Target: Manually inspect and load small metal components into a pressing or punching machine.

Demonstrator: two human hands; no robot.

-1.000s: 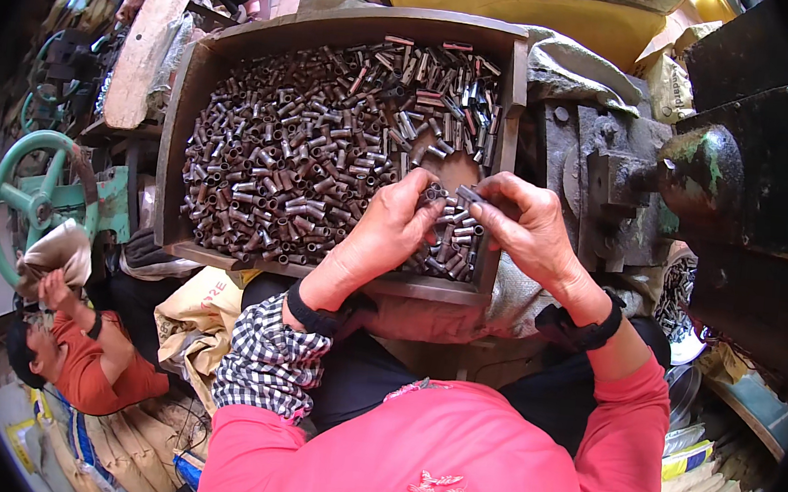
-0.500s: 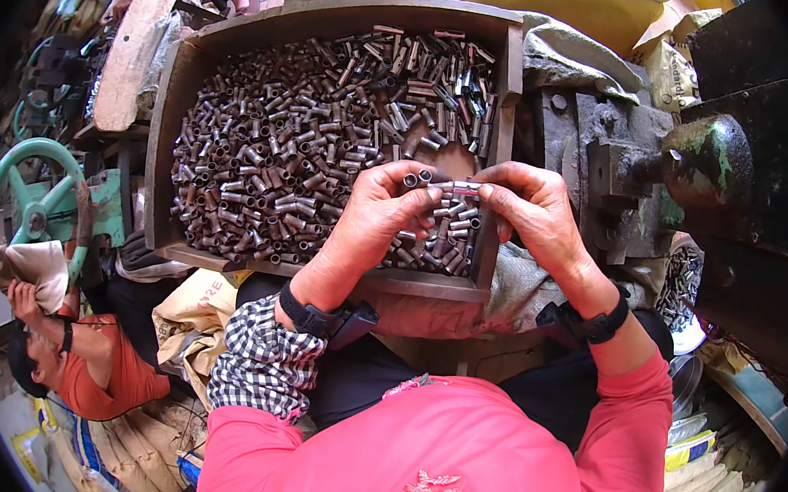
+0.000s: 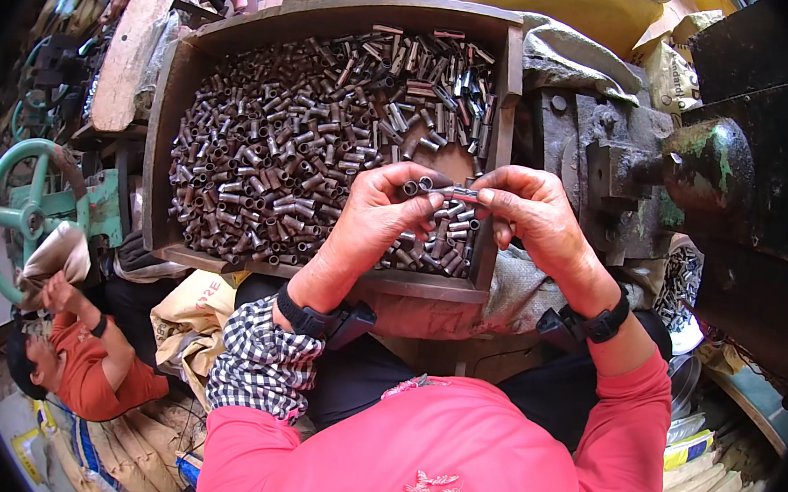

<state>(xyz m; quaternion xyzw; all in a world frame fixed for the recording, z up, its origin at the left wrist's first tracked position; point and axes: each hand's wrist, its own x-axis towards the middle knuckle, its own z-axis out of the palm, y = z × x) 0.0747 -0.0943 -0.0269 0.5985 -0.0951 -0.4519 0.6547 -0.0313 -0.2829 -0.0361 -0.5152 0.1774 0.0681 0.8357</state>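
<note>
Over the right part of a wooden box, both my hands meet at a slim shiny metal piece (image 3: 462, 195) lying roughly crosswise. My left hand (image 3: 380, 209) is closed, with short metal tubes (image 3: 417, 186) between its fingers, their round ends showing. Thumb and forefinger of my right hand (image 3: 546, 220) pinch the other end of the slim piece. Whether that piece sits inside a tube, I cannot tell. Beneath and left of my hands, a heap of short dark metal tubes (image 3: 271, 151) fills most of the wooden box (image 3: 340, 2).
A dark, heavy machine (image 3: 622, 158) with a rounded worn part stands right of the box. At the left, a person in orange (image 3: 112, 367) has a hand near a green handwheel (image 3: 31, 219). Filled sacks (image 3: 196, 313) lie around, and metal pieces (image 3: 681, 285) sit at the right.
My hands stay almost in place; the slim piece has tipped slightly, its right end lower. At the left, the green handwheel has turned and the co-worker's hand has moved right and up.
</note>
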